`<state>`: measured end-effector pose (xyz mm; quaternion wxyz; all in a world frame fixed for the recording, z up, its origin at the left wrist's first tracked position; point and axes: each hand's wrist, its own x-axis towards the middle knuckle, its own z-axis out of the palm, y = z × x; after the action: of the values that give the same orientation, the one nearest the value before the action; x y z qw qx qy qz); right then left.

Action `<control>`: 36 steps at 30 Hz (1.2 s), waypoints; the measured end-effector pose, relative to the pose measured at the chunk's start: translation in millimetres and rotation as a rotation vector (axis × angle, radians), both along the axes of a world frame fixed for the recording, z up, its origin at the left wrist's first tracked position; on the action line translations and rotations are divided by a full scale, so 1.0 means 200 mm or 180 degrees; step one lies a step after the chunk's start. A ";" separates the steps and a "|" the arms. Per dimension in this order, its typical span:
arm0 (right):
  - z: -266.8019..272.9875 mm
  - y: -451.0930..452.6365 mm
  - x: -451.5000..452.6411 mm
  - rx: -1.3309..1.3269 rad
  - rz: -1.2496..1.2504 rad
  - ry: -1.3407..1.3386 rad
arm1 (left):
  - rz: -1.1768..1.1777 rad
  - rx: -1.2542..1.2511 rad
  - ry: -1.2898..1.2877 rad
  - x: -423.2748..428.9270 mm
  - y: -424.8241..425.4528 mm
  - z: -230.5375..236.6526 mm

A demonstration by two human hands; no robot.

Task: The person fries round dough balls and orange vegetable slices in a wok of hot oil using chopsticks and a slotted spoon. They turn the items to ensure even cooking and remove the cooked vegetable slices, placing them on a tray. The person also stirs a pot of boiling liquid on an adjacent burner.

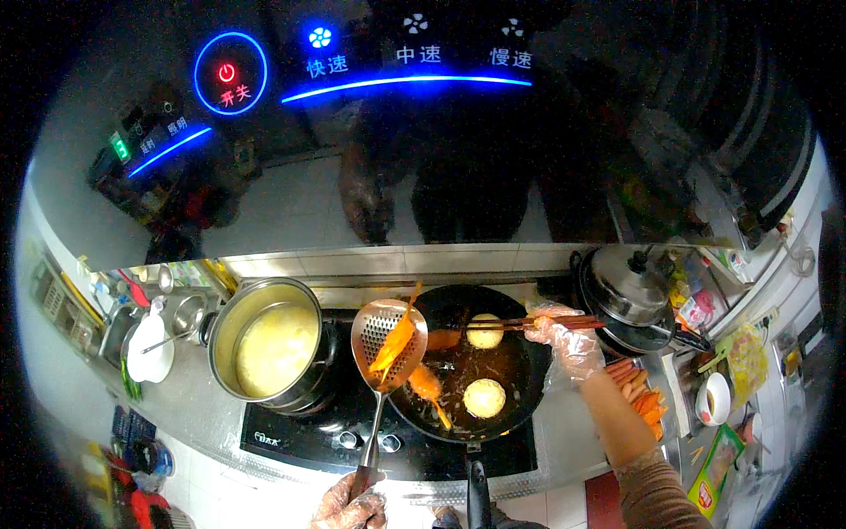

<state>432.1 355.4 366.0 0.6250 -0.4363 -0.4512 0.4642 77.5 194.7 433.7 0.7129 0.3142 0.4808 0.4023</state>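
Observation:
In a clear plastic glove, my left hand (349,501) grips the handle of a metal slotted skimmer (367,324). On the skimmer's bowl lies an orange fried piece on a stick (395,344), over the left rim of a black frying pan (410,423). My right hand (562,337), also gloved, holds wooden chopsticks (515,324) across the pan. Their tips pass over a pale round cake (486,336). A second round cake (484,398) and a browned skewered piece (425,383) sit in dark oil, with another piece (444,340) partly behind the skimmer.
A tall pot (277,350) of pale yellow liquid stands left on the black gas stove (317,440). Right are a lidded pan (628,291), a tray of sausages and orange pieces (641,397), and a white bowl (713,399). A range hood (462,165) with lit controls hangs above.

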 end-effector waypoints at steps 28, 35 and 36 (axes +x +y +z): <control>0.13 -0.62 0.00 0.0506 -0.0733 -0.1624 | 0.0075 -0.0242 -0.0262 0.07 -0.07 -0.12; 0.09 -0.87 0.12 0.0345 -0.0227 -0.0282 | 0.0288 -0.0079 0.0123 0.12 -0.10 -0.03; 0.10 -0.88 0.13 0.0187 -0.0248 -0.0606 | 0.0258 -0.0093 0.0168 0.12 -0.10 -0.02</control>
<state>457.9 179.6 385.6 0.6093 -0.4772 -0.5047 0.3825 102.3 174.9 430.2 0.6876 0.2945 0.5176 0.4154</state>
